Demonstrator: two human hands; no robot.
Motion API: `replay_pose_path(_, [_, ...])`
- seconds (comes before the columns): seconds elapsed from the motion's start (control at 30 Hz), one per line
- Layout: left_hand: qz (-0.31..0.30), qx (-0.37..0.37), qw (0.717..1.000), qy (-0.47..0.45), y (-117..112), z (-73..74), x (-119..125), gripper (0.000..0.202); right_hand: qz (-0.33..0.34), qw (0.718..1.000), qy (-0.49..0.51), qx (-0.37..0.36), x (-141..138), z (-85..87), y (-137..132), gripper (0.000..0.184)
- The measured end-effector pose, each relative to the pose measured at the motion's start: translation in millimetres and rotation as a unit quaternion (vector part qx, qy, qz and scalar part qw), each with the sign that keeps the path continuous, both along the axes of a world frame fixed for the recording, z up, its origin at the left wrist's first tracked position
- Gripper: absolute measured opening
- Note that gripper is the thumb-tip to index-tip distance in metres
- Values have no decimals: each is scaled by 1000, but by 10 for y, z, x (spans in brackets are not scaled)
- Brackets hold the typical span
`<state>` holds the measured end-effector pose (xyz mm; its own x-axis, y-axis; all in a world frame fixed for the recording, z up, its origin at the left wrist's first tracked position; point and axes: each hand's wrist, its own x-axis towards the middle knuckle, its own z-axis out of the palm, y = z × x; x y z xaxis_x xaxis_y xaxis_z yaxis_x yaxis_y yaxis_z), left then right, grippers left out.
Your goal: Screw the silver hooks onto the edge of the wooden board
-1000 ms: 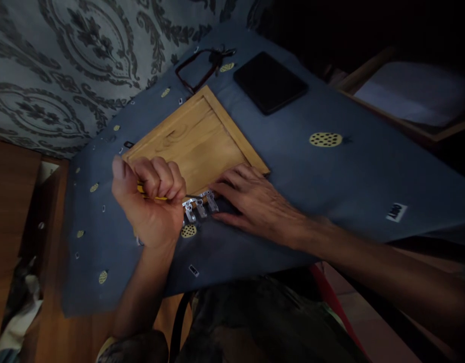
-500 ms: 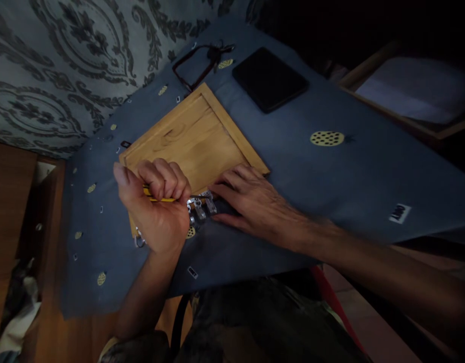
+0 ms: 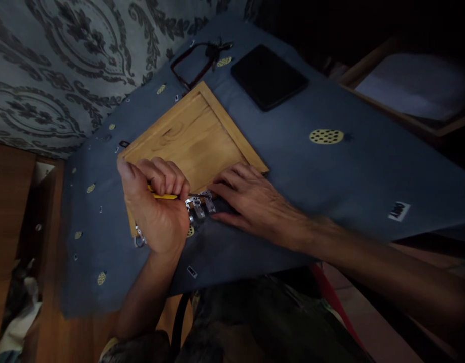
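Observation:
A wooden board with a raised frame (image 3: 179,136) lies tilted on the blue cloth. Metal hooks (image 3: 198,207) line its near edge, and another hook (image 3: 139,237) shows at the left corner. My left hand (image 3: 156,212), palm turned up, is closed round a screwdriver with a yellow handle (image 3: 162,195). The thin shaft points right, its tip at the rightmost hook. My right hand (image 3: 251,201) lies with fingers stretched over the board's near right edge. Its index fingertip and thumb are beside that same hook, and the thumb is apart from the fingers.
A black tablet-like slab (image 3: 269,76) lies beyond the board on the right. Dark-rimmed glasses (image 3: 194,68) lie at the back, with a small dark item beside them. The blue pineapple-print cloth (image 3: 330,186) covers the table. At right stands a wooden tray (image 3: 398,96) holding something white.
My left hand has turned slightly, and its thumb has shifted a little to the right. The screwdriver's tip stays at the same hook. My right hand has hardly moved.

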<state>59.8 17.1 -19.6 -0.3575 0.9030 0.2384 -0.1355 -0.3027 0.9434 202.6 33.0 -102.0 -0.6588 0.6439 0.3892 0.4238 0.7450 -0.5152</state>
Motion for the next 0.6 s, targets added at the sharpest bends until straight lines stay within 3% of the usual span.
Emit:
replay_pose_path(0.27, [-3, 6, 1000, 14, -9, 15, 69, 61, -2, 1000, -6, 11, -5, 0, -1, 36])
replay_pose_path(0.6, [-86, -3, 996, 4, 115, 27, 82, 66, -1, 1000, -11, 13, -1, 12, 4, 33])
